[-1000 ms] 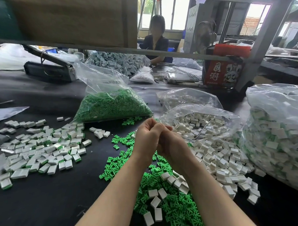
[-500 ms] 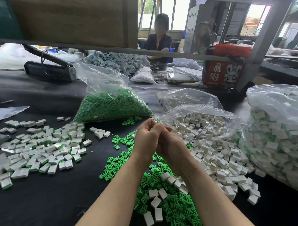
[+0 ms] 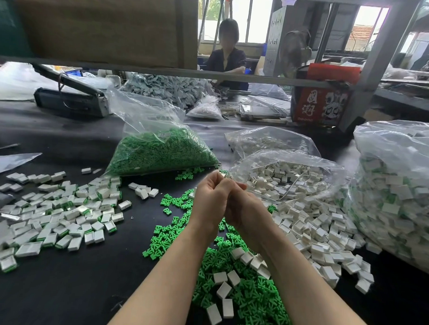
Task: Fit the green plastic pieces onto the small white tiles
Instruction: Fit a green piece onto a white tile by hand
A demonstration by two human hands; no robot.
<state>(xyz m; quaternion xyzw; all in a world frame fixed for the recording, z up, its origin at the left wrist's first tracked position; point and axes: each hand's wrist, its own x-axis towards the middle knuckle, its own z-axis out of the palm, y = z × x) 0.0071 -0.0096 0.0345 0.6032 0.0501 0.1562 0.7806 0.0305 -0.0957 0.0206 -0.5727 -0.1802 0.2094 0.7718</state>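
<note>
Starting at the left, the finished tiles (image 3: 60, 220), white with green edges showing, lie spread on the black table (image 3: 58, 298), apparently set aside clear of the stock; the loose green pieces (image 3: 228, 284) lie heaped under the forearms, within easy reach. The left hand (image 3: 211, 201) and right hand (image 3: 245, 211) meet above that heap, fingers curled and pressed together, probably seating a piece; what they grip is hidden; the loose white tiles (image 3: 311, 229) spill from the bag (image 3: 289, 162) at right.

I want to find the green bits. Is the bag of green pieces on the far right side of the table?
No, the bag of green pieces lies left of centre; the far-right bag holds mostly white tiles.
</note>
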